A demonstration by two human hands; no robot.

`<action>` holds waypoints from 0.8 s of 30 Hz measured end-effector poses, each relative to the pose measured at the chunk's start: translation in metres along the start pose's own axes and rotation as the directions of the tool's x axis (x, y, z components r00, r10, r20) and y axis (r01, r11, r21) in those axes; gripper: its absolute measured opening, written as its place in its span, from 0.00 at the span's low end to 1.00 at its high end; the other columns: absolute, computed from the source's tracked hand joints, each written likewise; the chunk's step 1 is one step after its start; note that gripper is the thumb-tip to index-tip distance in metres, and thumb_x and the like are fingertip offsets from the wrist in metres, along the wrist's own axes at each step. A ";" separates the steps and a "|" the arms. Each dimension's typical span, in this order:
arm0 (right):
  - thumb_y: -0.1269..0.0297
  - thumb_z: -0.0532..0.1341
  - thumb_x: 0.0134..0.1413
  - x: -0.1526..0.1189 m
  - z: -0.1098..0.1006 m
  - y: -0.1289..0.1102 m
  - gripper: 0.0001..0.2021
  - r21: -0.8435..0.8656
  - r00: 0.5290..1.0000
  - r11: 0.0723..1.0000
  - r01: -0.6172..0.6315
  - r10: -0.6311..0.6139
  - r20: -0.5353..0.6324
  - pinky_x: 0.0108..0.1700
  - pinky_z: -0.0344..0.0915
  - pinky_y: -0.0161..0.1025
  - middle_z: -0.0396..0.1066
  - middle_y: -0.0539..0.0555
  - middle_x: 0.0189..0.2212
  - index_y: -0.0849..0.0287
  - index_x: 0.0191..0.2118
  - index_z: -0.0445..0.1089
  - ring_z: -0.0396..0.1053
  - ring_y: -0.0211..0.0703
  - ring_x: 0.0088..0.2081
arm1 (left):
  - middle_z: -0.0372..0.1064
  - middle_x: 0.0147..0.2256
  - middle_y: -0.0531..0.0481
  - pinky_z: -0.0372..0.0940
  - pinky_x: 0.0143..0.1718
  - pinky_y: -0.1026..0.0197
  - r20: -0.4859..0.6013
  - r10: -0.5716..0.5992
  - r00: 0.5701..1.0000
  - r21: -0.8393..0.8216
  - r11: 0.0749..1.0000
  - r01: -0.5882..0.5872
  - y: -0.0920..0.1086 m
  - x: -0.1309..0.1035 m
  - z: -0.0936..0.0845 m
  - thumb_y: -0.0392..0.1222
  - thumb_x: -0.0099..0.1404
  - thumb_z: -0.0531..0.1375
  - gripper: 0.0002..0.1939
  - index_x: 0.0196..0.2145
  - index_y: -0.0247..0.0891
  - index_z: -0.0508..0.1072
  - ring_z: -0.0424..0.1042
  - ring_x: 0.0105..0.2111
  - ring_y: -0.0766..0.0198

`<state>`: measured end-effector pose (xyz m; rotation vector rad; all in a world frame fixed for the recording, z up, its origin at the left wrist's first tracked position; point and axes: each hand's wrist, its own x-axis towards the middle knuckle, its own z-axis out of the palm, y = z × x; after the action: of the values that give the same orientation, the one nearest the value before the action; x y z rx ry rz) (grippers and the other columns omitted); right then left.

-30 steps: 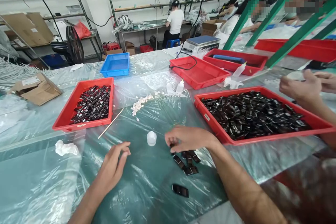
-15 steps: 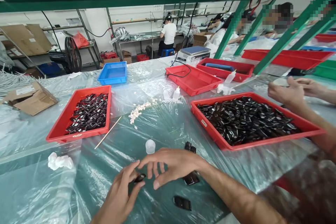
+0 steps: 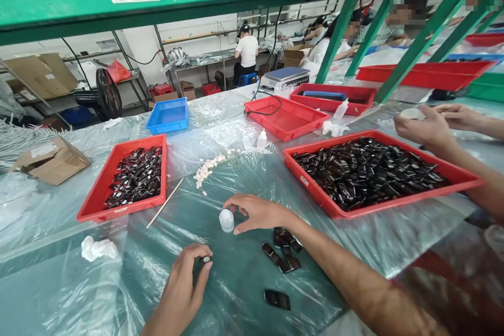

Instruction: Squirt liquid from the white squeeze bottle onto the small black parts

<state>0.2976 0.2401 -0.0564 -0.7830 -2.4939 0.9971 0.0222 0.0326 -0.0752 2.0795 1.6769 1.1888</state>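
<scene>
Between thumb and index finger of my left hand (image 3: 184,281) is a small black glossy piece (image 3: 206,259), its pale oval end turned up. My right hand (image 3: 255,214) has thumb and index finger around a small translucent cup (image 3: 226,221), which appears pinched at its side, near the table surface. Several black glossy pieces (image 3: 289,263) lie in a loose group below my right wrist. Another black piece (image 3: 277,299) lies alone nearer to me.
Red trays of black pieces stand left (image 3: 87,209) and right (image 3: 334,210). Between them are small cream bits (image 3: 207,170), a wooden stick (image 3: 165,202) and a squeeze bottle (image 3: 262,139). Crumpled white tissue (image 3: 98,248) lies left. A co-worker's hands (image 3: 429,123) work at right.
My right hand has moved away from my left hand, up to the translucent cup. My left hand still holds the black piece, now with its pale end showing more. The view has shifted slightly.
</scene>
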 end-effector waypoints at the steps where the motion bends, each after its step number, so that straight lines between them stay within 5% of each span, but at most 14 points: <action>1: 0.54 0.88 0.52 0.002 0.004 -0.001 0.30 0.010 1.000 1.000 -0.001 0.001 0.002 0.41 0.75 0.35 0.86 0.51 0.47 0.54 0.59 0.87 0.81 0.42 0.40 | 0.91 0.45 0.57 0.92 0.45 0.45 0.013 -0.006 1.000 -0.033 0.999 0.006 0.001 0.001 -0.001 0.43 0.79 0.66 0.13 0.53 0.67 0.78 0.94 0.42 0.45; 6: 0.62 0.85 0.57 0.002 0.014 -0.011 0.19 0.083 0.999 0.997 0.002 0.001 -0.034 0.47 0.80 0.41 0.86 0.56 0.52 0.54 0.51 0.84 0.83 0.47 0.44 | 0.89 0.45 0.49 0.91 0.46 0.36 0.042 -0.087 0.995 -0.110 0.990 0.091 0.000 0.004 -0.003 0.43 0.78 0.67 0.14 0.52 0.69 0.81 0.92 0.44 0.37; 11: 0.66 0.80 0.62 -0.007 0.018 -0.032 0.18 0.222 0.994 0.971 0.089 -0.074 -0.075 0.62 0.85 0.48 0.90 0.51 0.53 0.49 0.53 0.78 0.90 0.53 0.54 | 0.88 0.43 0.48 0.91 0.41 0.32 -0.067 -0.080 0.995 -0.130 0.989 0.071 -0.002 0.008 -0.003 0.46 0.78 0.67 0.14 0.53 0.72 0.84 0.91 0.41 0.34; 19: 0.62 0.80 0.69 -0.019 0.026 -0.054 0.20 0.137 0.914 0.916 0.376 -0.342 -0.217 0.56 0.86 0.45 0.90 0.59 0.56 0.52 0.63 0.85 0.90 0.54 0.53 | 0.86 0.42 0.51 0.86 0.40 0.49 -0.179 0.008 0.984 -0.064 0.998 -0.020 0.004 0.012 -0.006 0.38 0.82 0.67 0.10 0.50 0.56 0.82 0.89 0.40 0.49; 24: 0.68 0.75 0.72 -0.027 0.020 -0.058 0.21 0.054 0.924 0.942 0.331 -0.312 -0.221 0.57 0.87 0.46 0.91 0.59 0.54 0.53 0.67 0.83 0.89 0.52 0.56 | 0.83 0.44 0.50 0.82 0.43 0.53 -0.199 0.043 0.979 -0.044 0.998 -0.052 0.003 0.012 -0.007 0.37 0.84 0.67 0.07 0.51 0.51 0.79 0.87 0.42 0.53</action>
<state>0.2878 0.1790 -0.0320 -0.4063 -2.2798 0.8544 0.0199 0.0399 -0.0637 2.0406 1.6685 1.4812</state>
